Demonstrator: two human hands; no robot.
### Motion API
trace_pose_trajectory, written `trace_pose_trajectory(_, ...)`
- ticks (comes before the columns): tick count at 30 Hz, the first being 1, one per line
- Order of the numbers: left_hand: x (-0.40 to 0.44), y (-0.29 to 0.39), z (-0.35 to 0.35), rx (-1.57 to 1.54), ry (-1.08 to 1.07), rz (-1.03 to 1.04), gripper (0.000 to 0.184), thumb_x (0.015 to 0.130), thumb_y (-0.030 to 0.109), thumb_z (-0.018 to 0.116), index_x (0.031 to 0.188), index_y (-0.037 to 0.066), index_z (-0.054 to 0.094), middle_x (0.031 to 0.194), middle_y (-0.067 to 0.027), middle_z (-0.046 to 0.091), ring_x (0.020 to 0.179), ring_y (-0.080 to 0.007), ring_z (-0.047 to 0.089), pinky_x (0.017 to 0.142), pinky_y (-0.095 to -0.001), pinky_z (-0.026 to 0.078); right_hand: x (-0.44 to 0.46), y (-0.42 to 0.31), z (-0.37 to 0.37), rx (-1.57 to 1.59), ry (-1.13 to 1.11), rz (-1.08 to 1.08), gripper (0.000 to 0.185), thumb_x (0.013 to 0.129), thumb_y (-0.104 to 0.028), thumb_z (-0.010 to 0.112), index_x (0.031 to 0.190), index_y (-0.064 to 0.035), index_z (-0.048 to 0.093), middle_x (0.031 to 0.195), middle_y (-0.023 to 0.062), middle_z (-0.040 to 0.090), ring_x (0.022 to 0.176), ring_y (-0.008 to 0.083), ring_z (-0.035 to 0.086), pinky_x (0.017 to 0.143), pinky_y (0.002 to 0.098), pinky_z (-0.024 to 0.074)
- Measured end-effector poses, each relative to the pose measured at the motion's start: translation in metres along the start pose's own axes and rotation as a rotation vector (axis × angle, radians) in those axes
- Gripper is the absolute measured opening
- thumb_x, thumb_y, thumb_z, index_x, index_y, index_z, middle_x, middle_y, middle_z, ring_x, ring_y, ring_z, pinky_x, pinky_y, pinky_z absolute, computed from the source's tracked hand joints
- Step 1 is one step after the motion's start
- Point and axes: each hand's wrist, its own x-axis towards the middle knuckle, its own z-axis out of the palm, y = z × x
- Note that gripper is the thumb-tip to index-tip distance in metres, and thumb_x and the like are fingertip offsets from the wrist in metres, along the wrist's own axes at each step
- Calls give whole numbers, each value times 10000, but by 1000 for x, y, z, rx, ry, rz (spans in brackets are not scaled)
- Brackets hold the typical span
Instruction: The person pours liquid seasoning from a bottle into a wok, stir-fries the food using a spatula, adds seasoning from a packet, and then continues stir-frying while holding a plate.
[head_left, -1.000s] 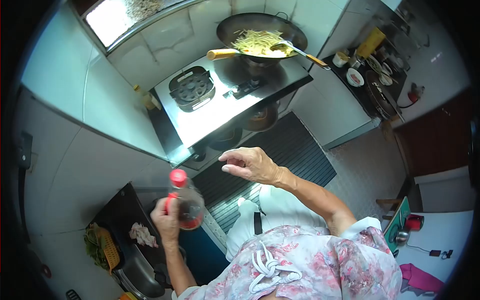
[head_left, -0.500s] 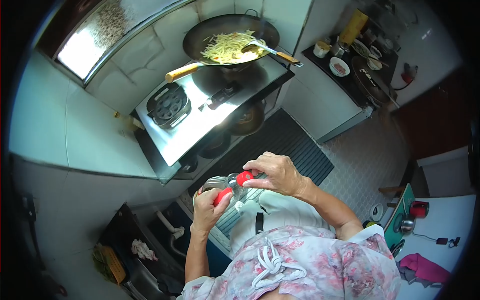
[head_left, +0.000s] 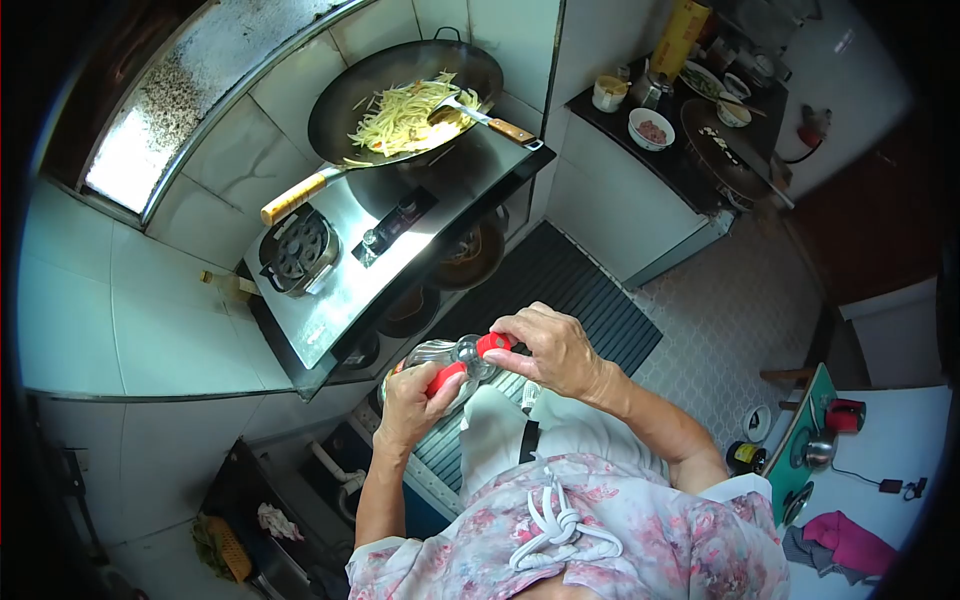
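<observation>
My left hand (head_left: 405, 410) is closed around the red handle (head_left: 447, 377) of a clear bottle (head_left: 432, 352), held in front of my waist. My right hand (head_left: 560, 355) pinches the bottle's red cap (head_left: 493, 345) between thumb and fingers, at the neck. I cannot tell whether the cap is still joined to the neck. Part of the bottle's body is hidden behind my left hand. Ahead on the stove, a dark wok (head_left: 335, 112) holds pale shredded vegetable strips (head_left: 400, 122). A spatula (head_left: 510, 130) rests in it, its wooden handle over the rim.
Left of the wok is an uncovered burner (head_left: 300, 252) on the stove top (head_left: 325, 325). A small bottle (head_left: 230, 285) stands beside the stove. On the right counter are a bowl of meat (head_left: 652, 130) and a second pan (head_left: 725, 165). A dark ridged mat (head_left: 590, 290) covers the floor.
My head view has shifted, so the stove and wok appear further left. Both hands keep their grip on the bottle's handle and cap, with little visible movement.
</observation>
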Motion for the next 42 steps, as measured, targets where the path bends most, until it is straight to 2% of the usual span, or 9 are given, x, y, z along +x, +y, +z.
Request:
trace_pose_trajectory(5,21,9,17,13,-31,37,290,824,243,719,696,13,597,567,-116,531,490,-223,509,489,-348,399,1,28,-18,50,-23,-28,299,773,-261,756,910,-23,637,729,83,603,689,235,580,623,339,489)
trace_pose_trajectory(14,63,-6,12,-29,-109,-71,260,789,240,724,732,1,638,604,-128,571,513,-229,531,523,-334,433,44,66,-35,226,-232,-231,301,741,-73,730,1016,-55,607,989,87,587,931,282,576,826,364,500)
trace_pose_trajectory(22,121,-31,8,-100,-31,-124,208,787,193,709,785,-9,661,623,-134,594,520,-206,552,525,-315,442,126,104,-33,298,-342,-286,279,729,-43,733,991,-63,640,978,71,599,888,255,592,802,344,507)
trace_pose_trajectory(27,161,-40,-6,-107,15,-208,201,802,184,697,794,-11,654,621,-112,588,522,-185,540,529,-302,442,167,127,-42,386,-177,-179,287,705,-29,764,973,-72,673,1006,81,644,868,243,625,772,320,509)
trace_pose_trajectory(30,182,-42,-18,-110,17,-315,196,838,171,676,808,-22,656,606,-82,588,544,-120,541,552,-277,459,164,150,-48,372,-72,-66,308,698,-25,771,986,-67,670,1027,89,645,867,240,627,761,322,517)
trace_pose_trajectory(36,225,-24,-47,29,116,-434,219,856,181,685,802,-28,653,602,-82,602,554,-97,546,546,-283,461,105,216,-53,83,-150,134,280,725,-25,728,995,-48,655,1018,107,636,931,289,610,815,362,506)
trace_pose_trajectory(40,250,-5,-66,137,145,-489,360,887,264,668,703,-36,592,541,-42,492,523,-81,452,495,-288,395,52,272,-72,42,-188,334,282,717,-19,718,989,-38,648,1019,129,641,986,324,599,870,390,481)
trace_pose_trajectory(41,251,-9,-71,185,117,-505,382,884,294,662,722,-46,602,541,-117,501,503,-135,456,511,-324,418,40,284,-78,36,-177,382,279,712,-8,717,981,-33,648,994,134,644,959,327,606,849,388,487)
trace_pose_trajectory(42,256,-5,-76,166,123,-521,395,883,299,663,707,-47,590,538,-119,490,502,-141,448,510,-330,413,30,292,-85,21,-164,415,275,712,-2,715,977,-29,648,980,135,643,935,327,609,827,391,491)
